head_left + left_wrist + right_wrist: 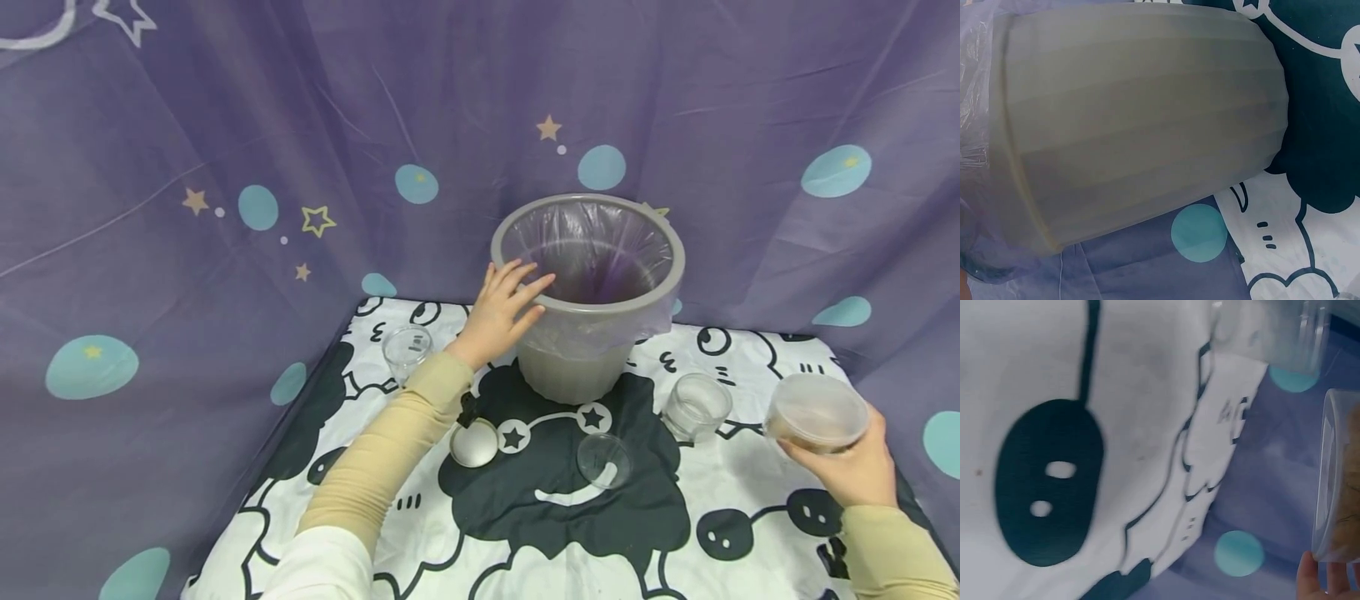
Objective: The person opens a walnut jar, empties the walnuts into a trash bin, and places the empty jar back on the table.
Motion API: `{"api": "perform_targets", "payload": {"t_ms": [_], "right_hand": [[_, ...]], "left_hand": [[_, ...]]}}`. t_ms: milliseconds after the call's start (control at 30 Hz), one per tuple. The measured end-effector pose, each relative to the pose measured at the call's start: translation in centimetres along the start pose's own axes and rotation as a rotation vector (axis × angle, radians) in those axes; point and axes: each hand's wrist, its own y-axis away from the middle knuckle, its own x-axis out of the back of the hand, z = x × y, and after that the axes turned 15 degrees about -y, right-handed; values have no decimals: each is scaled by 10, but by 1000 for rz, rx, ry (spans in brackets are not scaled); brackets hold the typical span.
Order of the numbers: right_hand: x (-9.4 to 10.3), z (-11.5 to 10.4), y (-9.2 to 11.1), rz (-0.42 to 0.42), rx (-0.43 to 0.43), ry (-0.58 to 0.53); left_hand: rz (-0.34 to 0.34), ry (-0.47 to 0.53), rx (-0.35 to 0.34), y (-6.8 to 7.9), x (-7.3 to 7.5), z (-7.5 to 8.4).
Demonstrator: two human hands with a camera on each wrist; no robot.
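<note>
A grey trash bin point(573, 375), lined with a clear plastic bag point(630, 325), stands at the back of the cloth-covered table. My left hand point(501, 315) rests on the bin's near-left rim with its fingers spread and nearly straight. The left wrist view is filled by the side of the bin point(1147, 119). On the far right my right hand point(862, 467) grips a round clear plastic container point(817, 408) with a translucent lid. Something brown shows inside this container point(1349, 487) in the right wrist view, where fingertips point(1309, 575) touch its edge.
A clear glass jar point(696, 406) stands right of the bin, and a clear cup point(407, 348) at the left behind my forearm. A round silvery lid point(474, 443) and a clear round disc point(604, 461) lie in front of the bin. Purple curtain point(450, 100) hangs behind.
</note>
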Motion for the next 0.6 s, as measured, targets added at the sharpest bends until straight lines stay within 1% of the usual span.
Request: {"api": "perform_targets", "payload": {"t_ms": [133, 200, 400, 600], "right_hand": [[-1, -13, 4, -46, 7, 0], [-3, -19, 4, -65, 31, -3], [-11, -37, 6, -124, 154, 11], [-22, -52, 6, -165, 260, -1]], "left_hand": [[-8, -6, 1, 0, 0, 0], [-6, -4, 1, 0, -1, 0], [14, -1, -7, -1, -2, 0], [9, -13, -1, -1, 1, 0]]}}
